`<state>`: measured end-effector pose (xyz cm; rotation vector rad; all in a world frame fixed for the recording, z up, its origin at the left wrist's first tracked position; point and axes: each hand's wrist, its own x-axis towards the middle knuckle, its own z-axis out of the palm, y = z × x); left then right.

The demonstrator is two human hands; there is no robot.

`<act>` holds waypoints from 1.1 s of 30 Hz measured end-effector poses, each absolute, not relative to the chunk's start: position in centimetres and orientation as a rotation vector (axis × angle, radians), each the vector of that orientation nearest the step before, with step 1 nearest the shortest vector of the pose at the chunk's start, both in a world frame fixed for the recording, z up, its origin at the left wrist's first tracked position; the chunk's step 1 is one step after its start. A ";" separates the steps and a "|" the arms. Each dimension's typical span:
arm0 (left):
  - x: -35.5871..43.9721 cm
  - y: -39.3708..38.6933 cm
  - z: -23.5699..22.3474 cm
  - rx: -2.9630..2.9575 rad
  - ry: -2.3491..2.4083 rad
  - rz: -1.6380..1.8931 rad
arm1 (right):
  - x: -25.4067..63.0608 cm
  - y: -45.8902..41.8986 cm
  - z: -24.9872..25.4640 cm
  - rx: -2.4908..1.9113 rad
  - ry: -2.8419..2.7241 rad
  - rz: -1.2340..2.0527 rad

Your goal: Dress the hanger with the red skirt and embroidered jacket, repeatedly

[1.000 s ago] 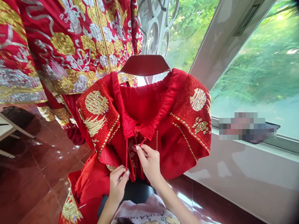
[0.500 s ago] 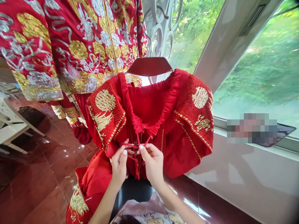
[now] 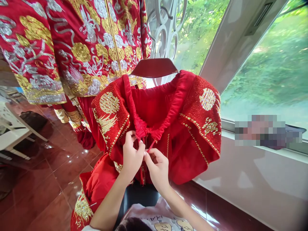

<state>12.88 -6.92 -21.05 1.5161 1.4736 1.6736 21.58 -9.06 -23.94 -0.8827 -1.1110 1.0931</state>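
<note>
A red garment (image 3: pixel 190 150) with gold-beaded panels hangs in front of me, its gathered neckline opening upward. From the front of that neckline come thin red drawstrings (image 3: pixel 152 145). My right hand (image 3: pixel 159 170) is closed, pinching the drawstring between thumb and fingertips just below the collar. Close beside it, my left hand (image 3: pixel 133 157) is closed too, its fingers up against the gathered collar on the cord's left side. The fingertips of both hands nearly touch. Much of the cord between them is hidden behind my left hand.
A dark red hanger board (image 3: pixel 154 68) sits above the neckline. Behind hangs a red jacket (image 3: pixel 79 48) with gold and silver embroidery. A white chair (image 3: pixel 16 134) stands on the tiled floor at left. On the right are a window and a sill (image 3: pixel 293 154) bearing a partly blurred item.
My left hand has moved up and right, from the loose cord ends to the gathered collar. My right hand stays nearly in place with its pinch on the drawstring.
</note>
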 end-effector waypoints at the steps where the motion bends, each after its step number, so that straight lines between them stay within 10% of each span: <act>1: 12.8 -6.9 -21.0 1.435 1.395 1.657 | 21.6 -9.0 -23.9 -0.879 -1.113 1.103; 20: 10.0 -5.0 -26.9 0.671 1.201 1.897 | 21.8 -8.7 -23.0 -0.953 -1.138 1.120; 26: 7.8 -3.4 -32.5 0.875 1.413 1.499 | 22.5 -9.1 -23.1 -0.978 -1.153 1.089; 33: 7.0 -7.8 -25.5 1.463 1.640 1.113 | 22.8 -8.6 -23.2 -1.008 -1.242 1.066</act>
